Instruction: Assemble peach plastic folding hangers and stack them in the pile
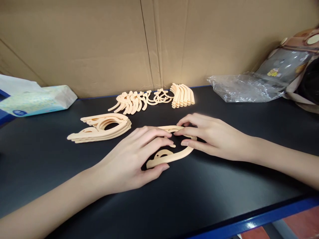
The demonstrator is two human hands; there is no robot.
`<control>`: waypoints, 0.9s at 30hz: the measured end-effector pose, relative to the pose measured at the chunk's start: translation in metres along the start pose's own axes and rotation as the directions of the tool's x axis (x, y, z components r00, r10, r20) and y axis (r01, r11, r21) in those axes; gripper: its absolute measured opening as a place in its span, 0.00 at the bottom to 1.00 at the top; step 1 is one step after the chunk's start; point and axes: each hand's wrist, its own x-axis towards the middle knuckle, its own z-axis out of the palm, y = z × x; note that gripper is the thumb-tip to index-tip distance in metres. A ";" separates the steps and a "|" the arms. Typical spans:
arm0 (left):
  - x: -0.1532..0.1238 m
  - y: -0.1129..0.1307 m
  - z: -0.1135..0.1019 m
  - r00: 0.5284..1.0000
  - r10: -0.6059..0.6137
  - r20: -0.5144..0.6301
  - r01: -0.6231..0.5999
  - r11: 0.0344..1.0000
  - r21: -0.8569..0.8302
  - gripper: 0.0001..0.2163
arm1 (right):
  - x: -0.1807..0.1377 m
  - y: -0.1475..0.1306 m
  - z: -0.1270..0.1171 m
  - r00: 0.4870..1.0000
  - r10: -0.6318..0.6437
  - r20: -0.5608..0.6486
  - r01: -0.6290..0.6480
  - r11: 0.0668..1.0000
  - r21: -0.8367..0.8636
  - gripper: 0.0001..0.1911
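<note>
Beige hanger point(178, 155) — both hands point(132, 154) arched over it (fingers bent).

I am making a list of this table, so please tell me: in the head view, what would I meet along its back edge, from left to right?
Tissue pack → curved cream pieces → hook-shaped cream pieces → bent cream bars → clear plastic bag.

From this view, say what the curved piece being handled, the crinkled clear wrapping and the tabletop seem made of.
Curved piece: probably plastic, smooth and satin; its cream colour is even, without grain. Clear wrapping: likely thin plastic film; glossy glints, crinkles. Tabletop: perhaps laminate, satin; even black, soft sheen.
</note>
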 end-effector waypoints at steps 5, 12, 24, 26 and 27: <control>-0.001 -0.007 0.003 0.982 -0.184 0.047 0.184 0.983 0.012 0.28 | 0.001 -0.001 0.002 1.000 -0.019 -0.015 0.019 1.000 0.018 0.17; -0.003 -0.009 0.005 0.977 -0.202 0.064 0.205 0.978 -0.035 0.27 | 0.001 -0.007 0.002 0.990 -0.140 0.003 0.139 0.990 0.019 0.19; 0.001 -0.007 0.000 0.969 -0.229 0.089 0.237 0.968 -0.084 0.25 | 0.001 -0.007 0.002 0.988 -0.150 0.034 0.149 0.988 0.039 0.23; 0.002 -0.006 0.000 0.971 -0.227 0.079 0.234 0.968 -0.089 0.25 | 0.001 -0.008 0.002 0.992 -0.126 0.010 0.125 0.992 0.028 0.23; 0.001 -0.006 0.001 0.972 -0.225 0.067 0.230 0.970 -0.084 0.25 | 0.001 -0.008 0.001 0.995 -0.103 -0.010 0.103 0.994 0.024 0.23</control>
